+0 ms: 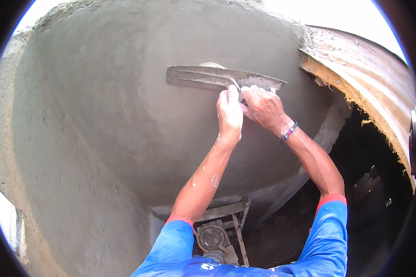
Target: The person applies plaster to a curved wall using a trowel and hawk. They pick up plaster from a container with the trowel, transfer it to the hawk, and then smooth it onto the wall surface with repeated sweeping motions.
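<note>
Long metal trowel [194, 77] against the grey plastered wall [101, 92], nearer its top edge than its bottom, right hand [265, 108] — fingers wrapped round the handle, left hand [230, 115] — fingers pinching the shank, bucket [198, 236] below the wall's lower edge, white shirt print [210, 266] illegible.

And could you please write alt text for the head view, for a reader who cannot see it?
A person's left hand and right hand hold a long metal trowel at a smooth gray wall; below, a round container sits by a ladder-like frame.
</note>
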Demonstrator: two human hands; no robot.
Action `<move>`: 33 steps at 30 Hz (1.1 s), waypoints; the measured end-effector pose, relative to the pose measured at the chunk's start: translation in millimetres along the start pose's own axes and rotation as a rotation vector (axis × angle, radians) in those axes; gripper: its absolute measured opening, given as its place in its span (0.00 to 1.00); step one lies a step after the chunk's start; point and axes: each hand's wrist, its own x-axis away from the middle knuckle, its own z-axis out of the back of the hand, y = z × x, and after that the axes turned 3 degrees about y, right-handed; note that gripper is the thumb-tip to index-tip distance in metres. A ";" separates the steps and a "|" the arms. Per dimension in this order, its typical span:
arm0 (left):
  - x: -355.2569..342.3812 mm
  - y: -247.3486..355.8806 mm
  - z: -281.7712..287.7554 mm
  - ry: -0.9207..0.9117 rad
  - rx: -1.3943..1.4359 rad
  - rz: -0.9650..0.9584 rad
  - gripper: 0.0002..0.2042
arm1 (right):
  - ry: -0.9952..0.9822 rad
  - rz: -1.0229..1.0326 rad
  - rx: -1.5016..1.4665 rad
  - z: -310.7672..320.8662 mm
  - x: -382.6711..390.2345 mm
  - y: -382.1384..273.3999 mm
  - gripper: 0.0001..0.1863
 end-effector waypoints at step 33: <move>-106.5 65.6 244.3 0.807 -1.214 -1.313 0.28 | 0.331 -0.887 -0.418 -30.7 24.2 26.6 0.16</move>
